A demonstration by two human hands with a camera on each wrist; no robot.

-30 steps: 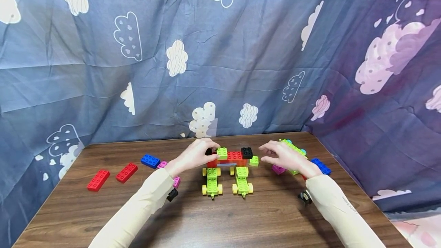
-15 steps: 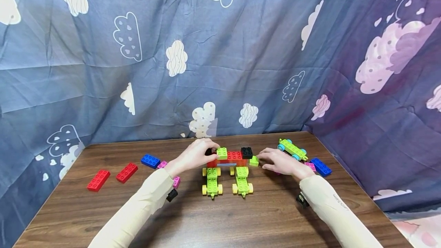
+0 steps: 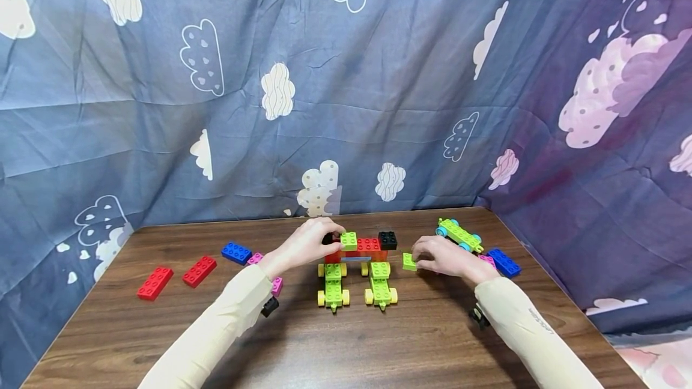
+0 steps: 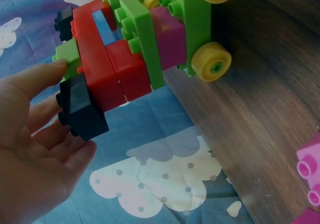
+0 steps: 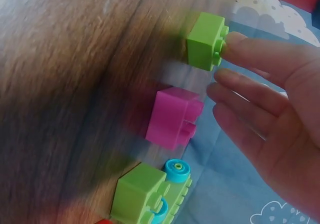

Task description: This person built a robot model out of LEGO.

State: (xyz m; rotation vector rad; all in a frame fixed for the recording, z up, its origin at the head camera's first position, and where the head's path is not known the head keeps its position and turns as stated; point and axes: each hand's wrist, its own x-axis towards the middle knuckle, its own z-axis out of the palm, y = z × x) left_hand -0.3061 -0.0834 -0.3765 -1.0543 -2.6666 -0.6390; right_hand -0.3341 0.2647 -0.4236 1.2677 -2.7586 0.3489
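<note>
A toy brick structure [image 3: 367,246] of red bricks stands on two green wheeled bases at the middle of the table. My left hand [image 3: 305,246] holds its left end, one fingertip on the green brick [image 4: 68,55] and other fingers around the black brick [image 4: 83,106]. Another black brick [image 3: 387,239] sits at the structure's right end. To the right, a loose green brick [image 3: 409,262] lies on the table. My right hand [image 3: 440,256] is over it with fingers extended, a fingertip at its studs in the right wrist view.
A pink brick [image 5: 172,118] lies near the right hand. Behind it stand a green wheeled base [image 3: 458,233] and a blue brick [image 3: 504,262]. On the left are two red bricks [image 3: 155,283], a blue brick [image 3: 236,252] and pink bricks [image 3: 277,286]. A cloth backdrop [image 3: 346,89] hangs behind the table.
My right hand first came left and down to the loose green brick. That brick has since shifted right and nearer, away from the structure. My left hand stays in place.
</note>
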